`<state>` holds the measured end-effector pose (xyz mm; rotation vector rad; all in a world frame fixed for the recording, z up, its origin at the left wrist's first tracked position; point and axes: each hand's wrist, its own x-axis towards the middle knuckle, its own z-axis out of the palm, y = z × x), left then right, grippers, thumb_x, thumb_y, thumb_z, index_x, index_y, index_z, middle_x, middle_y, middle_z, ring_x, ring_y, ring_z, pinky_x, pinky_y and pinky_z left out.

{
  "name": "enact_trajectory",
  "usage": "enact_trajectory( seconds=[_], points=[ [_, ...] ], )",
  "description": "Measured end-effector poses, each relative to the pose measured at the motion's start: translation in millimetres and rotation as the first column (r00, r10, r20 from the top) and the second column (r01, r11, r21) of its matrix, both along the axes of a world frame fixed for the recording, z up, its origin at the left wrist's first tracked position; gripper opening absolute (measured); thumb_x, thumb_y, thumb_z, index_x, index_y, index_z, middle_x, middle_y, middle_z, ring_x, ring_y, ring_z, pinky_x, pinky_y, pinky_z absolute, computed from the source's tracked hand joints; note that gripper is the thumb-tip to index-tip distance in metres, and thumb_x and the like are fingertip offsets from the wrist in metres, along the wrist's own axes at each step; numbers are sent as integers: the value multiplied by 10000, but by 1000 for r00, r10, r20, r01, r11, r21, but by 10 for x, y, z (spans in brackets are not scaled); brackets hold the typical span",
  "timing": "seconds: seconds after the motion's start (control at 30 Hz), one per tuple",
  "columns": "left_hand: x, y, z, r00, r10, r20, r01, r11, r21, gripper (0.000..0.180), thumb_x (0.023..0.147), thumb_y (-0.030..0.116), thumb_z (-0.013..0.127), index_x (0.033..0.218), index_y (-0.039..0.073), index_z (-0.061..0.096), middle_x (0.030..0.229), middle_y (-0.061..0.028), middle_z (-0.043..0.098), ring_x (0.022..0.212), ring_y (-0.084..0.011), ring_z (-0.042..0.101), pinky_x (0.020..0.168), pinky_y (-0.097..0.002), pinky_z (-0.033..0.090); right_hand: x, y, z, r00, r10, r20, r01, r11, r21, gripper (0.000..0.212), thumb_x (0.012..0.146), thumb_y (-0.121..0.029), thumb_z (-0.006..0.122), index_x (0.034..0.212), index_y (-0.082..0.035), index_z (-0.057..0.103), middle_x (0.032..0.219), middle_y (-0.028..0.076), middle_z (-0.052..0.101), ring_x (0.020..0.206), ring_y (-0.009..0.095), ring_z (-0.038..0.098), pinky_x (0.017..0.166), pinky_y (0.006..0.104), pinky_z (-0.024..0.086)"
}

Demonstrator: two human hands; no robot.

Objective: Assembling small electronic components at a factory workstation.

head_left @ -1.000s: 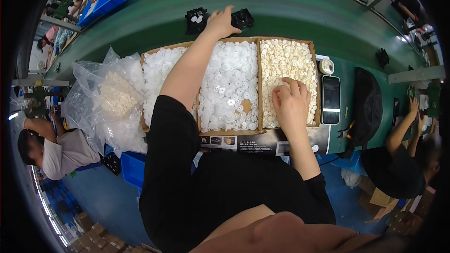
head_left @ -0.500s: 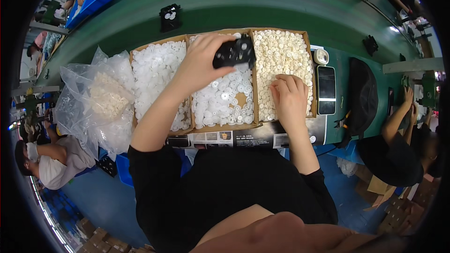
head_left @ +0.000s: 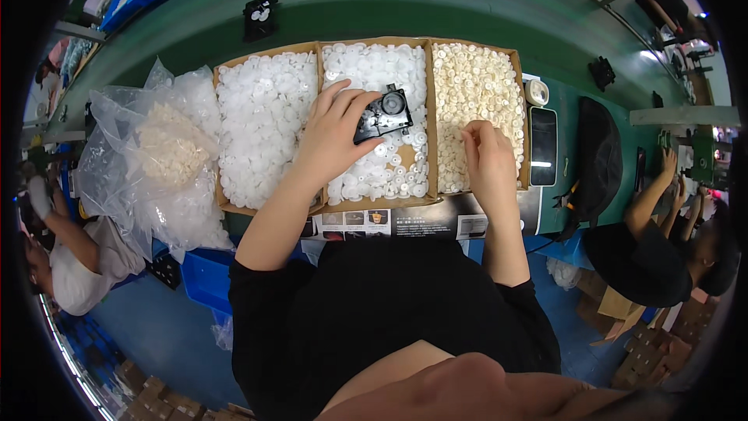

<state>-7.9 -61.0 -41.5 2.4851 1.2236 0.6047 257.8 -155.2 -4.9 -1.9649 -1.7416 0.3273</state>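
My left hand (head_left: 333, 131) grips a black plastic housing (head_left: 383, 115) by its left side, above the middle cardboard compartment. A round black wheel-like part shows on the housing's upper face. Under it lie white plastic gears (head_left: 374, 62), with a patch of bare cardboard near the front. My right hand (head_left: 492, 157) is over the right compartment, among small cream gears (head_left: 475, 82). Its thumb and fingertips are pinched together; whatever may be between them is too small to make out. More white gears (head_left: 265, 109) fill the left compartment.
Left of the box lie clear plastic bags (head_left: 167, 148) of parts. On the right are a phone (head_left: 543, 146), a small white case (head_left: 537, 92) and a black bag (head_left: 600, 144). Black housings (head_left: 259, 17) (head_left: 601, 72) sit on the green belt. Other people work at both sides.
The black housing in my left hand has come slightly nearer and stopped blurring, with its round part now facing up. My right hand's fingers have drawn into a pinch. The whole view has shifted slightly.
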Motion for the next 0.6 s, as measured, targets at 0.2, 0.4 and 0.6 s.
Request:
enact_trajectory(
  seconds=[0.2, 0.4, 0.6],
  points=[
    [28, -15, 18, 1000, 18, -9, -18, 1000, 10, 687, 821, 296, 863, 1437, 174, 583, 1363, -40, 580, 1481, -317, 396, 1210, -486, 359, -159, 52, 43, 980, 57, -193, -53, 998, 30, 159, 924, -71, 721, 1075, -69, 673, 986, 80, 691, 846, 285, 647, 875, 406, 505],
    [19, -20, 24, 1000, 17, -12, -17, 999, 29, 687, 822, 296, 863, 1436, 170, 581, 1360, -43, 578, 1469, -315, 405, 1204, -485, 360, -75, 69, 57, 988, 151, 17, -152, 988, 29, 106, 910, -81, 749, 1008, -65, 713, 984, 60, 673, 882, 272, 630, 862, 391, 505],
    [14, -11, 20, 1000, 11, -26, -11, 1000, -5, 687, 833, 316, 853, 1447, 167, 582, 1415, -39, 571, 1482, -315, 402, 1227, -481, 351, -46, 15, 87, 961, 239, 137, -240, 971, -14, 79, 884, -98, 777, 945, -69, 736, 1011, 36, 675, 946, 250, 610, 894, 376, 490]
  ],
)
